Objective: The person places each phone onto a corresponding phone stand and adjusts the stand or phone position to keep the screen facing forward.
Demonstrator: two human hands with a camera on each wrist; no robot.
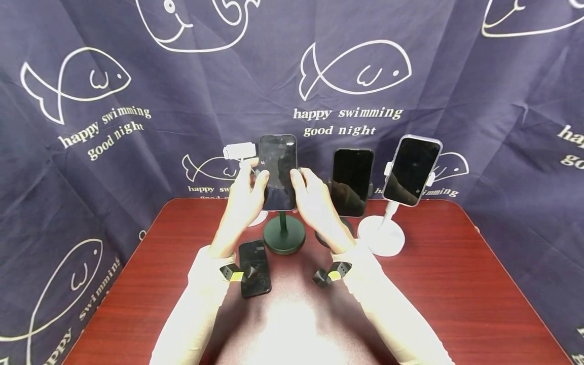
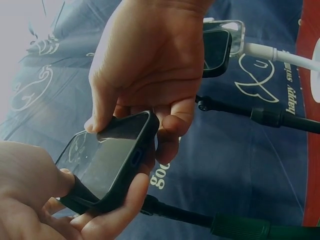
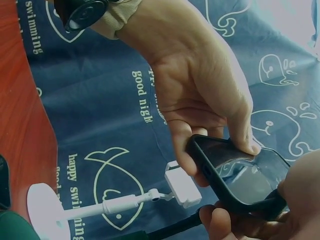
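Observation:
Both hands hold a dark phone [image 1: 278, 172] upright above a green phone stand [image 1: 284, 235]. My left hand [image 1: 244, 197] grips its left edge, thumb on the front and fingers reaching behind. On the right edge my right hand [image 1: 315, 200] grips it in the same way. The phone's black case [image 2: 117, 195] shows in the left wrist view, with the stand's green pole [image 2: 240, 226] leading up behind it. Fingers and phone hide the stand's head, so I cannot tell whether the phone is seated in it. Another black phone [image 1: 255, 268] lies flat below the green base.
To the right, one phone [image 1: 352, 182] stands on a black stand [image 1: 321, 239] and another [image 1: 412, 170] on a white stand [image 1: 382, 235]. A white stand's bare holder [image 3: 182, 185] is behind my left hand. A blue printed cloth [image 1: 237, 86] hangs behind the red table [image 1: 456, 284].

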